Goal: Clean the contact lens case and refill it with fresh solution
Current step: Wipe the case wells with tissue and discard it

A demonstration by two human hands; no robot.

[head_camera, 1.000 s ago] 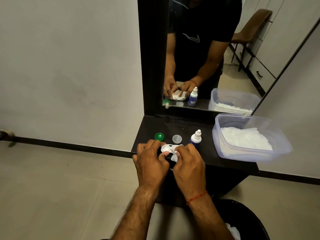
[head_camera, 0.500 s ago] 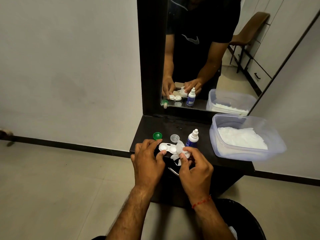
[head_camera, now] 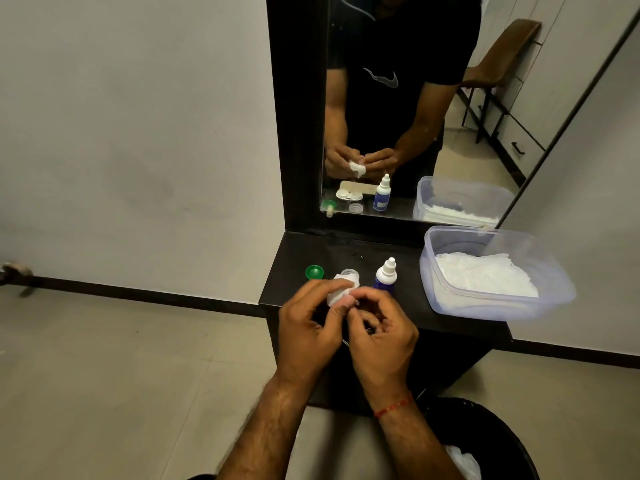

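Observation:
My left hand (head_camera: pixel 304 327) and my right hand (head_camera: pixel 381 337) meet over the front of the black shelf (head_camera: pixel 298 258), both pinching a crumpled white tissue (head_camera: pixel 341 292). The white contact lens case is hidden behind my hands. Only its mirror reflection (head_camera: pixel 349 195) shows it, lying on the shelf with both wells uncovered. Its green cap (head_camera: pixel 314 271) and clear cap (head_camera: pixel 349 271) lie just beyond my fingers. The solution bottle (head_camera: pixel 386 276), blue with a white nozzle, stands upright to their right.
A clear plastic tub (head_camera: pixel 450 299) of white tissues sits on the shelf's right end, overhanging the edge. The mirror (head_camera: pixel 398 116) rises behind the shelf. A black bin (head_camera: pixel 502 441) with some white waste stands on the floor at lower right.
My left hand has let go of the lens case, which now rests on the shelf. Both hands have lifted slightly and closed together on the tissue.

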